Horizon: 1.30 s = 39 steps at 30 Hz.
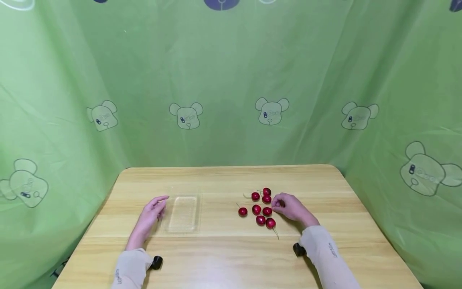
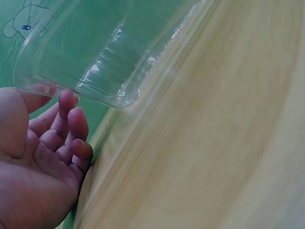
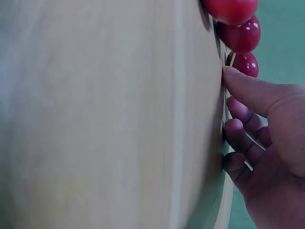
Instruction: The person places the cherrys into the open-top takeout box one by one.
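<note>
A clear plastic tray [image 1: 198, 214] lies on the left half of the table. At its left side is my left hand [image 1: 151, 214], fingers loosely bent; in the left wrist view, its fingertips [image 2: 66, 98] are right at the tray's edge. Several red cherries [image 1: 260, 220], some with stems, lie grouped right of the middle. My right hand [image 1: 291, 206] is at the right of this group, beside one cherry [image 1: 267, 211]. The right wrist view shows its thumb against a thin cherry stem [image 3: 233, 59], pinching it low over the table; the index fingertip is partly hidden.
The light wooden table [image 1: 223, 261] has rounded far corners. Green curtains [image 1: 231, 72] printed with bear heads stand behind it and along both sides. Each wrist carries a small black device [image 1: 157, 263] at the sleeve. A single cherry [image 1: 243, 212] lies left of the others.
</note>
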Each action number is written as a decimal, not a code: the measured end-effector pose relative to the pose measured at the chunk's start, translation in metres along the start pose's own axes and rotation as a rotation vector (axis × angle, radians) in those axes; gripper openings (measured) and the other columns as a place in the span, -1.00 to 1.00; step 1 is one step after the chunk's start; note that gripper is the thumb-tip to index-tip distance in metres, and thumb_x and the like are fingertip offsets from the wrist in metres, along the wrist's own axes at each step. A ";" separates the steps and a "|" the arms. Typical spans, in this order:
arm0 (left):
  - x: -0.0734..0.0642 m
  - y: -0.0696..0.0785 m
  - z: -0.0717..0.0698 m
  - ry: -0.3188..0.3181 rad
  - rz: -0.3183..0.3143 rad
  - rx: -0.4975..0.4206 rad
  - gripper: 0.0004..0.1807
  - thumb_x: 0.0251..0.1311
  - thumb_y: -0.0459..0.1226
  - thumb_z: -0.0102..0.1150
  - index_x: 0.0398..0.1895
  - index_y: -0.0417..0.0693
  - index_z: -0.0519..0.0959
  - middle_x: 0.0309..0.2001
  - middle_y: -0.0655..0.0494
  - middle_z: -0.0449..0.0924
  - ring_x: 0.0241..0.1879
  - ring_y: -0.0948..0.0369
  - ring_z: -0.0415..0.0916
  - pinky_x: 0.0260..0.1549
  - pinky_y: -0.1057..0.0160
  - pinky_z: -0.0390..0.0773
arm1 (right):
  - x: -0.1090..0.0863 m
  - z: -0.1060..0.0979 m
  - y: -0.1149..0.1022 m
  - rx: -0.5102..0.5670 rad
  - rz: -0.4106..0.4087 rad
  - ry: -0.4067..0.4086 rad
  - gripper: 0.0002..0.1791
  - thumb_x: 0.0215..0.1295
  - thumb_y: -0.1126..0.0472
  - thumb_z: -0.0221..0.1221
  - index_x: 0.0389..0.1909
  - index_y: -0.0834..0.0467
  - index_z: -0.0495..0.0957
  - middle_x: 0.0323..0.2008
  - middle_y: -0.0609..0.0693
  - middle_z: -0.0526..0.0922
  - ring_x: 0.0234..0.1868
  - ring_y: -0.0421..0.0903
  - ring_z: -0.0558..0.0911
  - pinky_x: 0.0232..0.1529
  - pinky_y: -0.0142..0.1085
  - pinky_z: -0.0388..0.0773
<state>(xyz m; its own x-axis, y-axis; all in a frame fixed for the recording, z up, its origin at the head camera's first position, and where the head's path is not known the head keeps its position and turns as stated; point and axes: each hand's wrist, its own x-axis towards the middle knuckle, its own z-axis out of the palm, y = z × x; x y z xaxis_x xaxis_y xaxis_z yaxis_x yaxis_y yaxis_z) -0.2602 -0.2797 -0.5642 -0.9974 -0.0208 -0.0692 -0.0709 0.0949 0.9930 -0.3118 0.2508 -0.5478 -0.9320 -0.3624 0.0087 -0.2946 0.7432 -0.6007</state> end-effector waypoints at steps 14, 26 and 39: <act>0.001 -0.004 0.000 0.011 0.001 -0.003 -0.55 0.60 -0.19 -0.01 0.42 -0.20 0.41 -0.37 0.18 0.47 -0.38 0.28 0.41 -0.36 0.37 0.44 | -0.002 -0.003 0.006 0.018 -0.019 -0.026 -0.92 0.40 0.26 0.31 -0.32 0.07 0.65 -0.34 -0.09 0.60 -0.26 -0.17 0.53 -0.17 -0.32 0.50; 0.000 -0.001 0.003 0.010 0.004 0.008 -0.56 0.60 -0.19 -0.02 0.42 -0.16 0.42 -0.36 0.16 0.47 -0.39 0.28 0.40 -0.38 0.38 0.43 | -0.007 -0.010 -0.003 0.026 -0.016 -0.016 -0.93 0.41 0.23 0.30 -0.29 0.12 0.66 -0.32 -0.07 0.62 -0.25 -0.17 0.55 -0.15 -0.34 0.54; 0.000 -0.001 0.003 0.014 -0.015 0.010 -0.55 0.60 -0.15 -0.01 0.42 -0.12 0.43 -0.33 0.16 0.49 -0.37 0.29 0.41 -0.38 0.39 0.41 | -0.008 -0.019 -0.027 0.047 -0.025 0.007 -0.93 0.44 0.23 0.25 -0.20 0.15 0.64 -0.27 -0.03 0.61 -0.26 -0.11 0.55 -0.20 -0.32 0.57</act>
<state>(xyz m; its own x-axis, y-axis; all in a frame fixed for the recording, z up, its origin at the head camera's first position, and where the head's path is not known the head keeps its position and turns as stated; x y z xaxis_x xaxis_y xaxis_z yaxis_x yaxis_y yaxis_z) -0.2597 -0.2766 -0.5656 -0.9959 -0.0362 -0.0825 -0.0859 0.1048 0.9908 -0.3006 0.2442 -0.5163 -0.9261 -0.3761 0.0298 -0.3075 0.7067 -0.6372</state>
